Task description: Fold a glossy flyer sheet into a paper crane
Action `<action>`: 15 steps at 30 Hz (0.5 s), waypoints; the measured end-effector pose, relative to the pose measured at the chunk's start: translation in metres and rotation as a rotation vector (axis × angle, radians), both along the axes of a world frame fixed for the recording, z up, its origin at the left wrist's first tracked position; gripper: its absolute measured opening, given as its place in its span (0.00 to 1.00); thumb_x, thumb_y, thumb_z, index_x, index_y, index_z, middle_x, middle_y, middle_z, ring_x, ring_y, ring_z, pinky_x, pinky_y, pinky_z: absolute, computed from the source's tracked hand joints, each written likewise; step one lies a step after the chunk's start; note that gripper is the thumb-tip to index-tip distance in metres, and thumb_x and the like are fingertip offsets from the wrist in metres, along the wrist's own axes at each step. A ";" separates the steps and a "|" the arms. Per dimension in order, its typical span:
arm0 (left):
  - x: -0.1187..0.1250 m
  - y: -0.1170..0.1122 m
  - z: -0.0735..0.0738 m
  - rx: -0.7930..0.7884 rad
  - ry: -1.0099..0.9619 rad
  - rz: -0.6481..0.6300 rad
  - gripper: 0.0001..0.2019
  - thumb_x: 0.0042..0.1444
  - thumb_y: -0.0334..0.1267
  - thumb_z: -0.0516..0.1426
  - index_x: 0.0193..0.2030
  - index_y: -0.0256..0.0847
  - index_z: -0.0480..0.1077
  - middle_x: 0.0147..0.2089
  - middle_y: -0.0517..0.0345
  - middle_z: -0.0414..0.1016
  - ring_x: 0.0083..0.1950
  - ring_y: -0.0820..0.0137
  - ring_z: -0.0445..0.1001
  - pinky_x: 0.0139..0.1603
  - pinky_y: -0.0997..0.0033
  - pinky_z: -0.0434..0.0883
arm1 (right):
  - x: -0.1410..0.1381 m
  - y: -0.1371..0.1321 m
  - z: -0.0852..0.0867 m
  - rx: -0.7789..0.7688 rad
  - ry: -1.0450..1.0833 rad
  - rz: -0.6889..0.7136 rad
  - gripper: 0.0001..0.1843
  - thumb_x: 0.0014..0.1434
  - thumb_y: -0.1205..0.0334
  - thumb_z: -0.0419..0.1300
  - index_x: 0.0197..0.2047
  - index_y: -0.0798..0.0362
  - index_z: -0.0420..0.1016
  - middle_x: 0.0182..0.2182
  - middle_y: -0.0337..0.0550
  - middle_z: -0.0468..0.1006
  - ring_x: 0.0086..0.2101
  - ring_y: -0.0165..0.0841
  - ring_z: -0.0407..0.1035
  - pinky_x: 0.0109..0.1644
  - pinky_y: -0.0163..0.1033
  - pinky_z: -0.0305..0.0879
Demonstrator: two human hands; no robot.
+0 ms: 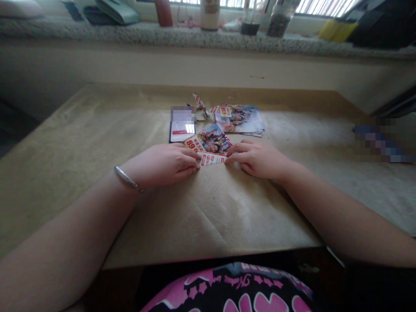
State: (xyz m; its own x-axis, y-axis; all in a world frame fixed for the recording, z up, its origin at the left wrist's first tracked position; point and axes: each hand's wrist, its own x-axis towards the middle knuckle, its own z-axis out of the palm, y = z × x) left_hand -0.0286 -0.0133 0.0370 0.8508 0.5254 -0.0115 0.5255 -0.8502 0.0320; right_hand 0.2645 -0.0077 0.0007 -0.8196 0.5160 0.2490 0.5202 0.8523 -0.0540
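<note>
A printed paper flyer (212, 141) lies on the table between my hands, its near edge folded over so a white strip with red marks shows. My left hand (170, 162) pinches the left end of that fold, thumb and fingers together. At the right end, my right hand (255, 158) has its fingertips closed on the same fold. Just beyond, a stack of similar flyers (242, 119) rests flat. A folded paper piece (201, 112) stands beside the stack. To its left is a phone (182, 125) with a lit screen, partly behind the flyer.
The yellowish table (208, 216) ends at my lap. Behind it runs a speckled stone windowsill (182, 39) holding a red container (163, 13), bottles, a glass jar (282, 17) and a yellow item (338, 30). A blurred colourful object (383, 143) lies at the right.
</note>
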 end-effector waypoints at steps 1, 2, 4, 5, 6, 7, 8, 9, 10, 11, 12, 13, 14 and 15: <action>0.000 0.000 0.000 -0.013 -0.002 0.009 0.17 0.66 0.43 0.47 0.47 0.47 0.77 0.53 0.61 0.78 0.55 0.67 0.74 0.56 0.68 0.70 | 0.001 0.000 0.001 0.000 0.001 -0.004 0.21 0.57 0.73 0.53 0.48 0.47 0.79 0.48 0.42 0.79 0.43 0.37 0.69 0.47 0.42 0.67; -0.001 0.000 0.001 -0.025 -0.001 0.017 0.17 0.66 0.43 0.47 0.46 0.47 0.78 0.53 0.61 0.78 0.55 0.67 0.74 0.56 0.68 0.70 | 0.003 0.000 0.001 -0.002 0.003 -0.011 0.21 0.57 0.73 0.53 0.47 0.47 0.80 0.48 0.42 0.79 0.43 0.37 0.70 0.47 0.42 0.67; -0.002 0.001 0.002 -0.049 0.011 0.031 0.18 0.66 0.44 0.47 0.45 0.46 0.78 0.53 0.61 0.78 0.54 0.67 0.75 0.55 0.69 0.70 | 0.006 0.001 0.002 -0.015 0.010 -0.031 0.20 0.56 0.73 0.53 0.45 0.47 0.80 0.47 0.42 0.80 0.44 0.36 0.71 0.48 0.42 0.67; -0.002 0.001 0.002 -0.059 0.018 0.039 0.18 0.65 0.44 0.47 0.44 0.45 0.78 0.53 0.61 0.78 0.53 0.67 0.75 0.54 0.69 0.70 | 0.008 0.001 0.003 -0.026 0.015 -0.042 0.20 0.56 0.73 0.52 0.44 0.47 0.81 0.46 0.42 0.80 0.44 0.36 0.72 0.49 0.42 0.67; -0.003 0.001 0.002 -0.068 0.024 0.045 0.18 0.65 0.44 0.47 0.44 0.45 0.78 0.53 0.61 0.78 0.53 0.67 0.75 0.54 0.69 0.70 | 0.010 0.001 0.003 -0.036 0.018 -0.053 0.20 0.55 0.73 0.52 0.43 0.47 0.81 0.46 0.42 0.80 0.44 0.35 0.72 0.49 0.41 0.67; -0.004 0.002 0.002 -0.075 0.026 0.049 0.18 0.65 0.44 0.48 0.44 0.46 0.79 0.54 0.61 0.78 0.53 0.67 0.75 0.55 0.70 0.69 | 0.012 0.001 0.004 -0.046 0.021 -0.062 0.20 0.55 0.73 0.52 0.43 0.47 0.81 0.46 0.41 0.80 0.44 0.34 0.73 0.49 0.41 0.68; -0.005 0.002 0.002 -0.083 0.025 0.053 0.17 0.64 0.44 0.48 0.44 0.46 0.79 0.54 0.61 0.77 0.54 0.68 0.75 0.55 0.71 0.69 | 0.015 0.001 0.004 -0.055 0.022 -0.069 0.21 0.54 0.73 0.52 0.42 0.47 0.81 0.46 0.41 0.80 0.44 0.34 0.73 0.50 0.41 0.68; -0.005 0.002 0.002 -0.092 0.024 0.060 0.17 0.64 0.44 0.49 0.44 0.46 0.79 0.55 0.62 0.77 0.54 0.68 0.75 0.55 0.71 0.69 | 0.017 0.002 0.005 -0.062 0.019 -0.074 0.21 0.54 0.73 0.52 0.42 0.47 0.81 0.46 0.41 0.80 0.44 0.34 0.74 0.50 0.40 0.68; -0.006 0.002 0.002 -0.100 0.024 0.066 0.17 0.64 0.44 0.49 0.44 0.47 0.79 0.55 0.62 0.77 0.54 0.69 0.75 0.55 0.72 0.68 | 0.019 0.002 0.005 -0.065 0.014 -0.079 0.21 0.54 0.73 0.52 0.42 0.47 0.81 0.46 0.40 0.81 0.44 0.34 0.74 0.49 0.40 0.68; -0.006 0.002 0.002 -0.107 0.028 0.070 0.17 0.64 0.44 0.49 0.44 0.47 0.79 0.55 0.62 0.77 0.54 0.69 0.75 0.55 0.72 0.68 | 0.021 0.002 0.006 -0.065 0.008 -0.086 0.20 0.55 0.73 0.52 0.41 0.46 0.82 0.45 0.40 0.81 0.43 0.34 0.74 0.49 0.40 0.68; -0.006 0.002 0.003 -0.112 0.034 0.075 0.17 0.64 0.44 0.49 0.44 0.47 0.79 0.55 0.62 0.77 0.54 0.69 0.75 0.55 0.72 0.68 | 0.022 0.003 0.006 -0.065 0.002 -0.095 0.20 0.55 0.72 0.52 0.41 0.46 0.82 0.45 0.40 0.81 0.42 0.34 0.75 0.48 0.40 0.68; -0.006 0.002 0.004 -0.116 0.041 0.080 0.17 0.64 0.44 0.49 0.44 0.47 0.79 0.55 0.63 0.77 0.54 0.69 0.75 0.54 0.72 0.68 | 0.023 0.003 0.006 -0.066 -0.004 -0.103 0.20 0.55 0.72 0.52 0.40 0.47 0.82 0.45 0.40 0.81 0.42 0.34 0.75 0.47 0.40 0.68; -0.006 0.002 0.005 -0.119 0.049 0.087 0.17 0.64 0.44 0.48 0.44 0.47 0.79 0.55 0.63 0.77 0.54 0.69 0.75 0.54 0.72 0.69 | 0.024 0.003 0.006 -0.071 -0.010 -0.109 0.19 0.55 0.72 0.52 0.40 0.47 0.82 0.44 0.40 0.81 0.41 0.34 0.75 0.47 0.40 0.68; -0.006 0.001 0.006 -0.123 0.056 0.094 0.17 0.64 0.43 0.48 0.43 0.47 0.79 0.54 0.63 0.77 0.54 0.69 0.75 0.53 0.73 0.69 | 0.025 0.003 0.007 -0.077 -0.015 -0.111 0.19 0.55 0.72 0.52 0.39 0.47 0.82 0.44 0.40 0.82 0.41 0.35 0.75 0.47 0.40 0.68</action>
State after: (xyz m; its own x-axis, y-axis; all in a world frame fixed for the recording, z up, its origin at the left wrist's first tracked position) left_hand -0.0343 -0.0121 0.0430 0.7940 0.5946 -0.1262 0.6066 -0.7885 0.1013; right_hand 0.2891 -0.0042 0.0073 -0.7594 0.6212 0.1933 0.6127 0.7828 -0.1087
